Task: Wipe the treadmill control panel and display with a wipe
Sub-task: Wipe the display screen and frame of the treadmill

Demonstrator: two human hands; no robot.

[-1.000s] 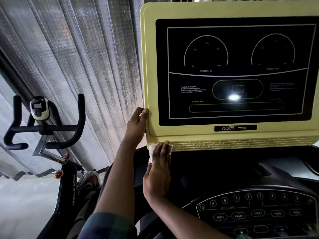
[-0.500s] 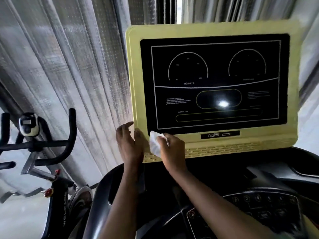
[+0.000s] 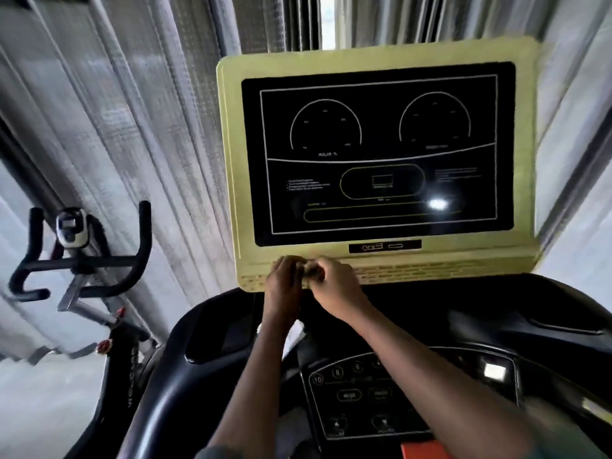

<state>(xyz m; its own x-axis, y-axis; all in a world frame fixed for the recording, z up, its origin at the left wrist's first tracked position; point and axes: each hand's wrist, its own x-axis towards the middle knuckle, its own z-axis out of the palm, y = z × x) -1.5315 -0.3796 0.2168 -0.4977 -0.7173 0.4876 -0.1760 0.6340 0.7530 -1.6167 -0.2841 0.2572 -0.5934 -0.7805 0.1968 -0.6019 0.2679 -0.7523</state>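
Yellow-framed display [image 3: 381, 134], one, far centre. Control panel [image 3: 351, 407], one, near. Wipe [image 3: 311, 270], one, mostly hidden between two hands at the frame's lower vent strip. Right hand [image 3: 336, 286] curls round it. Left hand [image 3: 284, 283] is blurred, so its grip cannot be told. Advised: fold to a clean face, then stroke flat across the screen. Exercise bike [image 3: 82, 263], one, left.

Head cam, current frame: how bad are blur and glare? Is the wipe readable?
Head view: motion blur smears the whole frame, worst on the left hand and right hand; the wipe is only a pale smear between them, grips unreadable. Head view: white glare spot low right on the display, smaller reflection on the control panel; wide-angle bends the curtains.
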